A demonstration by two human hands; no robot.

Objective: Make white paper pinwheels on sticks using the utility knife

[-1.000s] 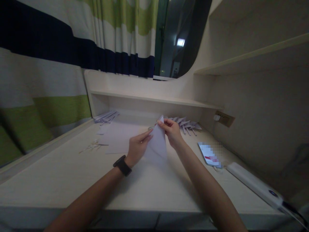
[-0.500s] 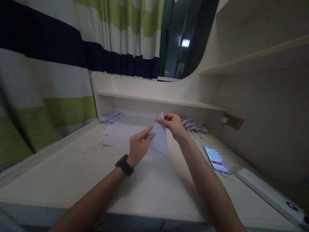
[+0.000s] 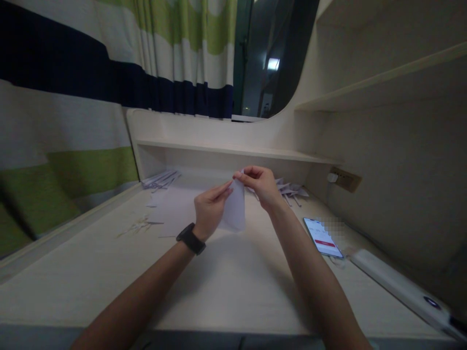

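Between my two hands is a sheet of white paper (image 3: 234,209), raised above the desk with its lower part hanging down. My left hand (image 3: 211,206), with a black watch (image 3: 190,238) on the wrist, pinches the paper's left edge between thumb and fingers. At the top corner my right hand (image 3: 258,183) grips the same paper with thumb and fingertips, hiding most of that corner. Behind my left hand more white paper (image 3: 175,206) lies flat on the desk (image 3: 219,287).
Rolled paper sticks (image 3: 160,179) are piled at the back left, near small thin pieces (image 3: 136,226). Folded paper shapes on sticks (image 3: 292,189) lie behind my right hand. A lit phone (image 3: 323,238) and a long white device (image 3: 401,289) rest at the right.
The paper's pointed top, which stood clear above my fingers, is now mostly covered by my right hand. The sheet looks narrower. The whole view has shifted slightly.
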